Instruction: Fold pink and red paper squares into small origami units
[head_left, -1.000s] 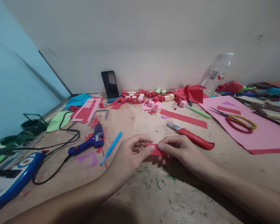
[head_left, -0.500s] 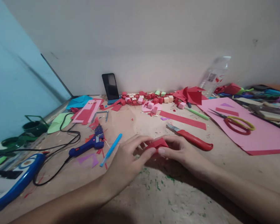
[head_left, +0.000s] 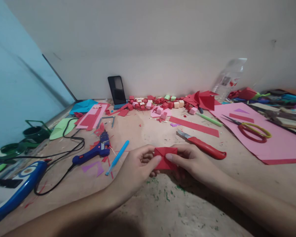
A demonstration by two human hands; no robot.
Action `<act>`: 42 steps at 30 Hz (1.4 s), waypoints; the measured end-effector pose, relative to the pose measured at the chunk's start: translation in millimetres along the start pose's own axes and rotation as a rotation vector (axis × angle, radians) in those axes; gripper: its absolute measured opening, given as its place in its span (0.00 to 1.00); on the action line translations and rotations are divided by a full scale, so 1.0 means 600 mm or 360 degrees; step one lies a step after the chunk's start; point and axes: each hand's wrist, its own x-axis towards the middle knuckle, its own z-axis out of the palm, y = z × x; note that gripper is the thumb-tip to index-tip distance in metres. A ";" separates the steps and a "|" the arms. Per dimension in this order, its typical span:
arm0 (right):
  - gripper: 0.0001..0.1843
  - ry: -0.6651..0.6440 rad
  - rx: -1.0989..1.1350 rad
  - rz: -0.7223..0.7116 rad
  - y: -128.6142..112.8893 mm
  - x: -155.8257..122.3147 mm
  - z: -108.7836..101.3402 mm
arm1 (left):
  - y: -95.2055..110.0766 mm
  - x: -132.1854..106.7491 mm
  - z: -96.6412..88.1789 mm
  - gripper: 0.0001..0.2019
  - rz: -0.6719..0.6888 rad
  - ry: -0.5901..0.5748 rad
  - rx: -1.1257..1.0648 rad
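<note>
Both my hands pinch one small folded red paper piece [head_left: 165, 157] just above the worn table [head_left: 162, 204], near its middle. My left hand [head_left: 135, 169] grips the piece's left edge with thumb and fingers closed. My right hand [head_left: 189, 161] holds its right edge the same way. The piece faces me, with diagonal fold lines showing on it. A red-handled utility knife [head_left: 204, 147] lies just beyond my right hand.
A blue glue gun [head_left: 93, 151] with a black cord and a light-blue stick [head_left: 117, 156] lie to the left. Red-and-yellow scissors [head_left: 251, 131] rest on a pink sheet [head_left: 273, 141] at right. Small paper cubes [head_left: 160, 102], a phone [head_left: 116, 89] and a plastic bottle [head_left: 229, 78] line the wall.
The red piece went from a flat narrow strip to a folded shape turned up toward me. Both hands stayed in the same spot, working their fingers on it.
</note>
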 end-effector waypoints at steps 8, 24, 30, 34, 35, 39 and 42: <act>0.16 -0.0024 0.0279 0.0094 -0.003 -0.003 0.003 | 0.000 0.006 -0.002 0.12 -0.0129 0.0014 -0.0157; 0.11 0.0000 0.0377 0.0135 -0.007 -0.004 0.002 | 0.005 0.001 -0.004 0.15 0.0202 0.0290 -0.0012; 0.11 -0.0003 0.0323 0.0109 -0.010 -0.003 0.003 | 0.000 0.005 -0.004 0.12 0.0220 0.0230 0.0059; 0.13 -0.0007 0.0365 0.0094 -0.013 -0.003 0.005 | 0.004 0.003 -0.004 0.11 0.0165 0.0208 0.0050; 0.13 -0.0005 0.0372 0.0096 -0.014 -0.003 0.005 | 0.006 0.001 -0.003 0.11 0.0126 0.0192 0.0038; 0.13 0.0008 0.0374 0.0095 -0.015 -0.004 0.006 | 0.011 -0.001 -0.002 0.13 0.0035 0.0152 -0.0024; 0.13 -0.0008 0.0370 0.0098 -0.013 -0.004 0.004 | 0.006 0.001 -0.002 0.13 0.0041 0.0146 -0.0069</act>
